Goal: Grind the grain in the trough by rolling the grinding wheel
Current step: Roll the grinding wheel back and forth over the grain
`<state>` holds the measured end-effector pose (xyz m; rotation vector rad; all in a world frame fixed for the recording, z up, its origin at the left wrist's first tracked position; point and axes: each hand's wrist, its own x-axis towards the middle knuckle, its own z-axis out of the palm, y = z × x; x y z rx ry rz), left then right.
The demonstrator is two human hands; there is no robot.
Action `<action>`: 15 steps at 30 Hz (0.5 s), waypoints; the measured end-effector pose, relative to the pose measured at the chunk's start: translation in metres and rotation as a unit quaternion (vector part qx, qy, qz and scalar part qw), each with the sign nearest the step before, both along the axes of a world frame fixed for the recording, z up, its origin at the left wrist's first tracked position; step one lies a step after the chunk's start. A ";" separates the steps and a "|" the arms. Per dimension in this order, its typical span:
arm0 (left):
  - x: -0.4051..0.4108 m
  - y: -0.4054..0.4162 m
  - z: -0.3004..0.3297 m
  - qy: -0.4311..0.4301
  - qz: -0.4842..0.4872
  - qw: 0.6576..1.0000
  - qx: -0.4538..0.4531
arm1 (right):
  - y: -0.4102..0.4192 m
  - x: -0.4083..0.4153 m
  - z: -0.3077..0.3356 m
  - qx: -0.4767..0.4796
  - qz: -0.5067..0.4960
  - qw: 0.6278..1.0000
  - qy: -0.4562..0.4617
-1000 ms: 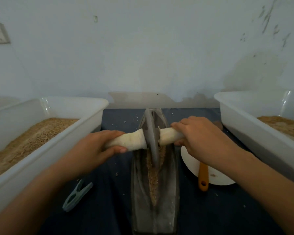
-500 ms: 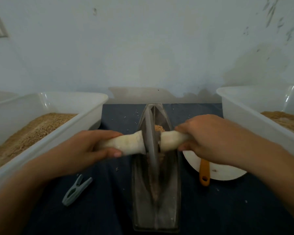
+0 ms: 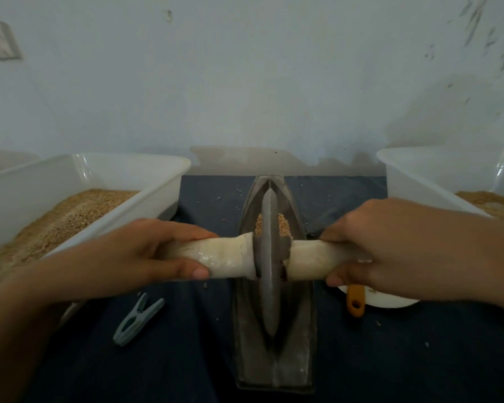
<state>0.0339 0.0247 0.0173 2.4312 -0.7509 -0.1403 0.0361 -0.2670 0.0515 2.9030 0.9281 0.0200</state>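
A grey boat-shaped metal trough (image 3: 298, 353) lies lengthwise on the dark blue cloth in front of me. The thin grey grinding wheel (image 3: 269, 266) stands upright in its groove, on a pale wooden axle handle (image 3: 224, 260) that crosses it. My left hand (image 3: 146, 254) grips the left end of the handle and my right hand (image 3: 390, 251) grips the right end. A small heap of brown grain (image 3: 282, 225) shows in the trough just behind the wheel.
A white tub of grain (image 3: 122, 181) stands to the left and another white tub (image 3: 419, 175) to the right. A grey-green clothes peg (image 3: 137, 319) lies on the cloth at left. A white plate (image 3: 390, 302) with an orange-handled tool (image 3: 355, 299) sits under my right hand. A wall is close behind.
The wheel has rolled back along the trough toward me, and both hands came with it. The grain now sits heaped behind the wheel instead of in front of it.
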 end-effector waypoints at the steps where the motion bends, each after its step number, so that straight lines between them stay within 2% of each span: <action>1: -0.001 0.001 0.002 0.005 -0.006 1.000 -0.001 | -0.002 -0.001 0.002 0.002 0.002 1.000 0.014; 3: -0.001 -0.001 0.000 -0.014 0.006 1.000 0.008 | -0.002 0.005 -0.001 0.009 -0.003 1.000 0.019; 5: 0.004 -0.008 -0.008 -0.072 0.052 0.996 0.009 | 0.002 0.019 -0.012 0.026 -0.020 0.999 -0.007; 8: 0.018 -0.021 -0.025 -0.196 0.137 0.970 0.041 | 0.010 0.043 -0.031 0.033 -0.039 0.992 -0.119; 10: 0.025 -0.026 -0.033 -0.240 0.160 0.956 0.058 | 0.011 0.051 -0.040 0.039 -0.041 0.984 -0.170; 13: 0.027 -0.024 -0.030 -0.213 0.150 0.964 0.044 | 0.009 0.050 -0.043 0.033 -0.030 0.981 -0.190; 15: 0.021 -0.019 -0.022 -0.153 0.121 0.981 0.012 | 0.010 0.042 -0.037 0.011 -0.014 0.985 -0.171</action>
